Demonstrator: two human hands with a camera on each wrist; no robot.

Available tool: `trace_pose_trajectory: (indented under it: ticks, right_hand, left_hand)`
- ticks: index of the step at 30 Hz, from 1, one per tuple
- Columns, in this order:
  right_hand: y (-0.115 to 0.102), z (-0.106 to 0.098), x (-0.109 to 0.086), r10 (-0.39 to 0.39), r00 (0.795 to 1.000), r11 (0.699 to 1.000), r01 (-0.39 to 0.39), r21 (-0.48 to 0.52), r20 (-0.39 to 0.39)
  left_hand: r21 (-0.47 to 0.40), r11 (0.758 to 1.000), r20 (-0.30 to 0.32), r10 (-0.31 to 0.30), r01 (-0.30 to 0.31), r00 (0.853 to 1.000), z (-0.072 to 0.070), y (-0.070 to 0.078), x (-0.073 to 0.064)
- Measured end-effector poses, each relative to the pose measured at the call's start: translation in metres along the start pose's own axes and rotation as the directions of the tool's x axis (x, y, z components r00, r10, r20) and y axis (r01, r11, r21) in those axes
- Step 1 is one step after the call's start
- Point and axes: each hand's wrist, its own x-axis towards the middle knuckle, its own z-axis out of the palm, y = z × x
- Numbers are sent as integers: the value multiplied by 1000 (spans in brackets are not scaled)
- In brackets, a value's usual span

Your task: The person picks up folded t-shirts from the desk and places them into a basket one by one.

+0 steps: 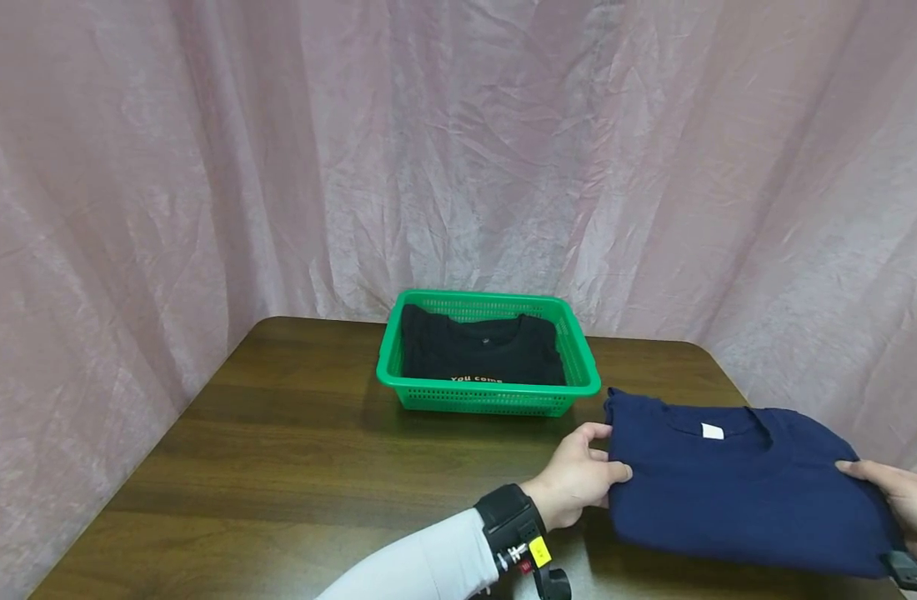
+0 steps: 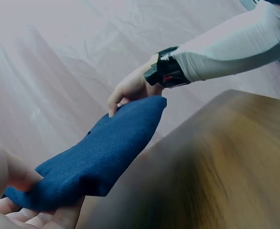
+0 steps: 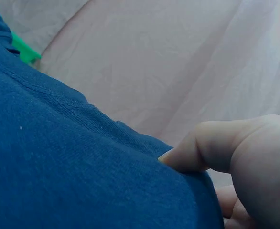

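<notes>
A folded navy T-shirt (image 1: 729,500) with a white neck label is held up over the right part of the table between both hands. My left hand (image 1: 574,479) grips its left side, thumb on top and fingers underneath. At the opposite side my right hand (image 1: 904,500) pinches the cloth, its thumb on the upper face. In the left wrist view the shirt (image 2: 106,148) is seen edge-on, raised above the wood. The right wrist view shows the right thumb (image 3: 192,150) pressing on the fabric, other fingers partly hidden behind it.
A green plastic basket (image 1: 488,397) stands at the back middle of the wooden table (image 1: 278,467). In it lies a folded black T-shirt (image 1: 481,346) with printed lettering. A pale pink curtain (image 1: 458,150) hangs behind the table.
</notes>
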Motion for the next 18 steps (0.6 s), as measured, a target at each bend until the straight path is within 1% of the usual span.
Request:
trace_pose_trajectory:
  ticks: [1, 5, 8, 13, 15, 18]
  right_hand:
    - [1, -1, 0, -4, 1000, 1000, 5, 7, -7]
    - [0, -4, -2, -5, 1000, 999, 5, 32, 7]
    - [-2, -5, -4, -18, 1000, 999, 18, 28, -9]
    - [-6, -6, -8, -87, 995, 995, 89, 47, -48]
    - [-10, -7, -8, -103, 993, 994, 105, 28, -49]
    - [-14, -9, -10, -96, 994, 995, 97, 11, -61]
  left_hand:
    - [-3, 1000, 0, 5, -5, 1000, 1, 1, 0]
    - [-13, 1000, 0, 19, -19, 1000, 3, 4, -1]
    - [-17, 1000, 0, 26, -26, 1000, 2, 7, -1]
    - [-18, 999, 16, 39, -39, 999, 2, 12, -4]
    - [-14, 999, 18, 44, -44, 999, 2, 15, -5]
    - [-12, 998, 18, 54, -54, 998, 2, 20, -7]
